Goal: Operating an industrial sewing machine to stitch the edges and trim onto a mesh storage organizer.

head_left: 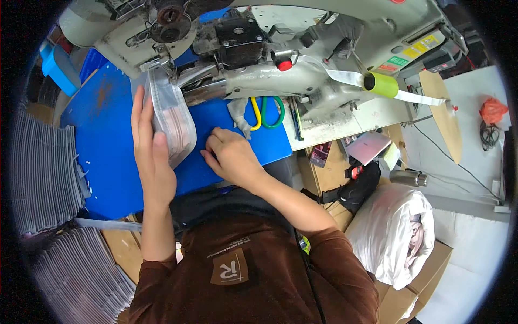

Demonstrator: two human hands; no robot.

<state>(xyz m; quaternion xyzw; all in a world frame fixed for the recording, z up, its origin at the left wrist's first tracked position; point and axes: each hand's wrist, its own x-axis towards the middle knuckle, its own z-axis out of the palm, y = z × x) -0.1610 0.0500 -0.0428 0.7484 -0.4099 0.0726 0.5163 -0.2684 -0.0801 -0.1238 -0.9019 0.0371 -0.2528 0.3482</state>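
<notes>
A clear pouch with pale grey binding and a pinkish zip (178, 127) stands on edge, its far end under the presser foot of an industrial sewing machine (253, 83). My left hand (154, 151) lies flat along the pouch's left side, fingers stretched toward the machine and thumb against the near part of the wall. To the right of the pouch, apart from it, my right hand (232, 156) is held over the blue table (113, 156) with its fingers curled in. Whatever its fingertips may hold is hidden.
Scissors with yellow and green handles (272, 113) lie beyond my right hand. White tape passes through a lime-green roll (380, 84) at the right. Tall stacks of grey-edged pieces (46, 167) flank the table's left side. A stuffed white bag (394, 232) stands at lower right.
</notes>
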